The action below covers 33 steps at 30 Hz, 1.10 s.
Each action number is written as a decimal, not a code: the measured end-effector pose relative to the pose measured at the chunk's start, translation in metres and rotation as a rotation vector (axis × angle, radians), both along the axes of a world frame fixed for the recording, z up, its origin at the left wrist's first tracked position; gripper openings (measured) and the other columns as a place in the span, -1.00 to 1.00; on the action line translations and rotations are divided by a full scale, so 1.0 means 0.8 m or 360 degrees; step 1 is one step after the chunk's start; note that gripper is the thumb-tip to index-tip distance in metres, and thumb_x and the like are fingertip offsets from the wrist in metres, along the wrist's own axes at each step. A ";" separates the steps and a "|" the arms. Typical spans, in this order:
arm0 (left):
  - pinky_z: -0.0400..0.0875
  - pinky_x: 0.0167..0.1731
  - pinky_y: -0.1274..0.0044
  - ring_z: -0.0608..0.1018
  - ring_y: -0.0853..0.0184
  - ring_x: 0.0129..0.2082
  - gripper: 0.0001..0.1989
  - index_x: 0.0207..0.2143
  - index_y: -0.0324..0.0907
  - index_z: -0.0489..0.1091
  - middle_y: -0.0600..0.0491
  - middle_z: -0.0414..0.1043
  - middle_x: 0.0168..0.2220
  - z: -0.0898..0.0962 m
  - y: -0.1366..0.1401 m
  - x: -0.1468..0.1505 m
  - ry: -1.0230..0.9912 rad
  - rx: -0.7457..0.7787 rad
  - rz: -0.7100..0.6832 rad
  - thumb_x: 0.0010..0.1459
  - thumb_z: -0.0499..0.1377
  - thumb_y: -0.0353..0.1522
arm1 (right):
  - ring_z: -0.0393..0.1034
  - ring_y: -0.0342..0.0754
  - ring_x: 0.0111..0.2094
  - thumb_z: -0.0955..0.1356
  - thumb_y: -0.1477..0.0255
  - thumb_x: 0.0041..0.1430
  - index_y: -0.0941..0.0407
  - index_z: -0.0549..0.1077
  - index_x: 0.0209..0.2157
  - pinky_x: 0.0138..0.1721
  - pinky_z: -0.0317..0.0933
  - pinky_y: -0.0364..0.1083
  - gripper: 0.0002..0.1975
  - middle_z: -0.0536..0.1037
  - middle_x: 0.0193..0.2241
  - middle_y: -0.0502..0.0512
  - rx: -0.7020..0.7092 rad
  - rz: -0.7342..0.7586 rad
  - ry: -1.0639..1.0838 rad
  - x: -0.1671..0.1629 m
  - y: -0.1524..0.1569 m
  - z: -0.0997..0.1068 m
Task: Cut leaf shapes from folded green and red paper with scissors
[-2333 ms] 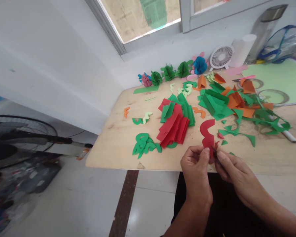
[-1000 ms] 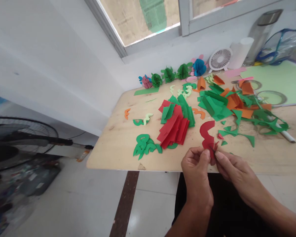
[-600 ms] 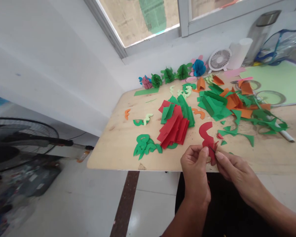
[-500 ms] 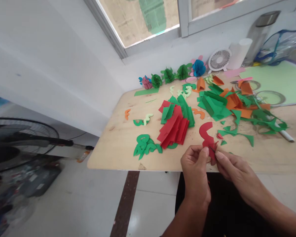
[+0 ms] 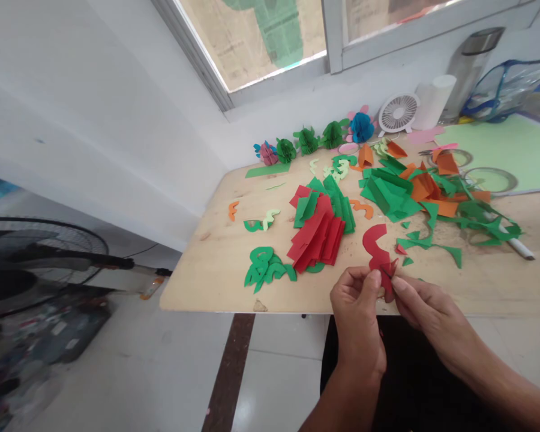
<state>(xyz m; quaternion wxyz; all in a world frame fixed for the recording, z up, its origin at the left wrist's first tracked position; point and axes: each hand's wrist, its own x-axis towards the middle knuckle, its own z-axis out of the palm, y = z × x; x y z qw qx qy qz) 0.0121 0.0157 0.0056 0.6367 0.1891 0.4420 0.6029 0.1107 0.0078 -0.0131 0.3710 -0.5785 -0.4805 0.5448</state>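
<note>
My left hand pinches a folded red paper piece between thumb and fingers, just above the table's front edge. The upper part of this paper curves like a hook, and a small cut flap sticks up at its right side. My right hand is closed beside it, thumb tip close to the paper. A thin dark blade, seemingly of small scissors, shows at the cut; the handles are hidden in the right hand. Left of my hands lies a stack of folded red paper with green folded paper behind it.
Green cut curved shapes lie front left. Green and orange scraps, tape rolls and a marker cover the right. Paper turtle-like figures, a small white fan and a steel bottle stand along the wall.
The hands and red paper stay nearly in place, with the flap at the cut shifted slightly. The camera view has tilted a little.
</note>
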 end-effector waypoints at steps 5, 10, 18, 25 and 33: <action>0.26 -0.45 0.60 0.33 0.50 -0.57 -0.86 -0.52 -0.24 0.32 0.12 0.35 -0.60 0.002 -0.001 0.001 -0.0054 -0.0029 0.0031 0.02 0.23 -0.42 | -0.11 -0.18 -0.66 0.18 0.02 0.20 0.10 0.30 -0.57 -0.63 -0.19 -0.16 -0.53 0.03 -0.71 -0.15 0.0040 -0.0007 -0.0025 0.000 -0.001 0.000; 0.26 -0.47 0.60 0.33 0.50 -0.56 -0.85 -0.53 -0.25 0.32 0.10 0.35 -0.57 0.000 -0.002 0.001 -0.0065 -0.0022 0.0031 0.01 0.24 -0.41 | -0.08 -0.17 -0.66 0.18 0.06 0.21 0.09 0.29 -0.59 -0.62 -0.16 -0.16 -0.54 0.06 -0.71 -0.13 0.0102 -0.0007 -0.0066 0.000 -0.001 0.001; 0.26 -0.50 0.61 0.35 0.49 -0.57 -0.85 -0.52 -0.24 0.33 0.10 0.36 -0.56 -0.001 0.002 -0.001 -0.0058 -0.0028 0.0049 0.00 0.25 -0.39 | -0.07 -0.17 -0.65 0.19 0.11 0.22 0.10 0.29 -0.60 -0.64 -0.14 -0.17 -0.56 0.07 -0.69 -0.12 0.0190 0.0013 -0.0132 0.001 0.000 -0.002; 0.27 -0.49 0.61 0.34 0.50 -0.58 -0.83 -0.52 -0.24 0.31 0.10 0.37 -0.57 -0.004 0.002 0.002 -0.0074 -0.0034 0.0044 0.01 0.25 -0.37 | -0.02 -0.15 -0.64 0.23 0.13 0.20 0.10 0.38 -0.59 -0.65 -0.11 -0.17 -0.58 0.15 -0.69 -0.07 0.0207 -0.0040 -0.0181 -0.002 0.003 0.003; 0.25 -0.52 0.62 0.32 0.51 -0.59 -0.80 -0.51 -0.23 0.31 0.14 0.31 -0.60 -0.011 0.005 0.000 -0.0089 0.0006 0.0098 0.01 0.26 -0.34 | -0.05 -0.16 -0.64 0.22 0.11 0.22 0.09 0.33 -0.54 -0.63 -0.12 -0.16 -0.60 0.08 -0.69 -0.12 0.0086 -0.0012 -0.0008 0.004 -0.005 -0.007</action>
